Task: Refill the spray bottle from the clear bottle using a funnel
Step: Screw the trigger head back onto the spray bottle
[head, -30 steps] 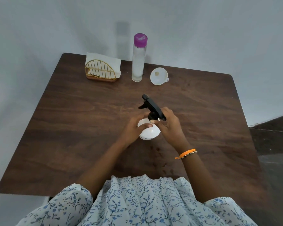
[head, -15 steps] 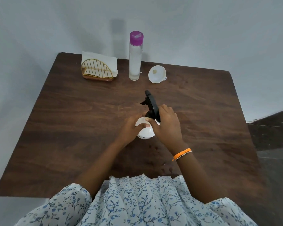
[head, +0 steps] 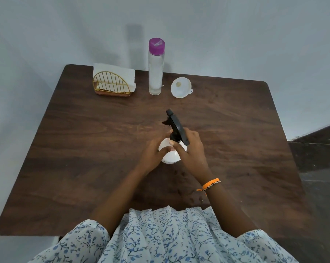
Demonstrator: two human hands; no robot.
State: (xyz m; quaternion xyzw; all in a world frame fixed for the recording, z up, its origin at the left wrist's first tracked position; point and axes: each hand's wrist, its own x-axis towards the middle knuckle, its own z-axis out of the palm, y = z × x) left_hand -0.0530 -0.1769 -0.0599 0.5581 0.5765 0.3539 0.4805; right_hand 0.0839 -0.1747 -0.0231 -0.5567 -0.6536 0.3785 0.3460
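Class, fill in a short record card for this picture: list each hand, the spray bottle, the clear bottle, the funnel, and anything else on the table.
left hand: holds the white spray bottle body
right hand: grips the black spray head at its neck
clear bottle: upright at the back, purple cap on
funnel: on the table, right of the clear bottle, untouched
napkin holder: back left, with white napkins

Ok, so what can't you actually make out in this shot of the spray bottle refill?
Head view, the only one:
- Spray bottle: mostly covered by the left hand and right hand, so whether the black spray head is unscrewed is hidden.
- Clear bottle: liquid level unreadable, clear on a pale wall.
- Funnel: spout hidden beneath its own bowl.
- Wristband: lettering too small.
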